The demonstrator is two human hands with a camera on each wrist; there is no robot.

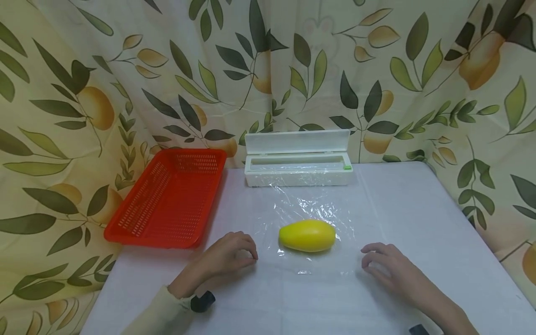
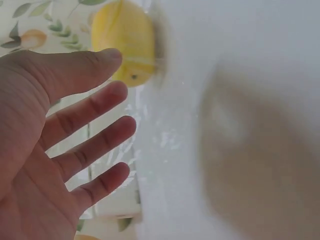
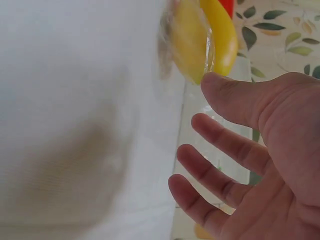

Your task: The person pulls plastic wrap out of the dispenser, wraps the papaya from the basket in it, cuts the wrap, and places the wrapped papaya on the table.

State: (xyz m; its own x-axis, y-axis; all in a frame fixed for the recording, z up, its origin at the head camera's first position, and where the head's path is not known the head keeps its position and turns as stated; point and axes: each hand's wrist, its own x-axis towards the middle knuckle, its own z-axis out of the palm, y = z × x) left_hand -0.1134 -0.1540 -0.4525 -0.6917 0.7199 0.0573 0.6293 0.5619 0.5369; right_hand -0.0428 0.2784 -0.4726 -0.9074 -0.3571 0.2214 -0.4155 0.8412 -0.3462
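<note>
mango on cling film, dispenser box behind, red basket beside.

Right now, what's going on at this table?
A person has both hands out over a white table. A yellow fruit lies on a sheet of clear wrap pulled from the open white dispenser. The left hand and right hand flank the fruit, holding nothing. A red basket sits at left.

The right hand hovered with fingers spread and relaxed above the white table. A yellow fruit lay just beyond the thumb under clear film.
</note>
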